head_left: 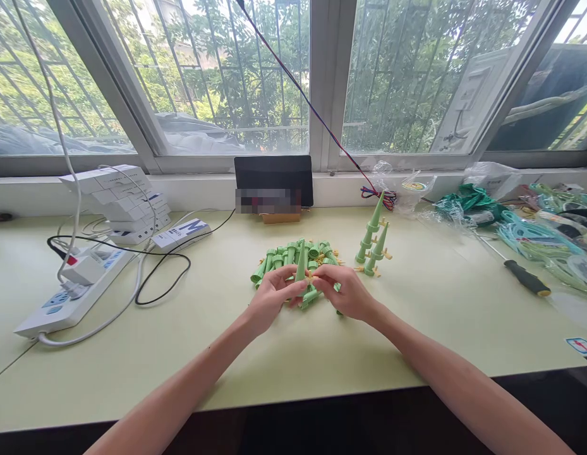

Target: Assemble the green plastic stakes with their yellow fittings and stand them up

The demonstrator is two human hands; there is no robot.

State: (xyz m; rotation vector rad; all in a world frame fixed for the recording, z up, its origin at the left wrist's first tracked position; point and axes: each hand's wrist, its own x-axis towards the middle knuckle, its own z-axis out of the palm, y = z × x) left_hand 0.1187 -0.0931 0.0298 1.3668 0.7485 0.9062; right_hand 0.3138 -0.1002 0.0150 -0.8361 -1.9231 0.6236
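My left hand (273,294) is closed around a green plastic watering spike (301,260), its pointed tip upward. At its side sits a small yellow valve (309,277), pinched by the fingers of my right hand (346,292). Just behind both hands lies a heap of green spikes (277,255) with yellow valves among them, partly covered by my fingers. To the right, two upright stacks of nested spikes, a taller stack (368,240) and a shorter stack (378,248), stand side by side with yellow valves sticking out.
A power strip (79,297) with cables, stacked white boxes (127,202) and a flat box (182,234) occupy the left. A dark tablet (274,174) leans at the back. Rightward lie a screwdriver (525,277) and plastic-wrapped items (534,237). The table's front edge is near my forearms.
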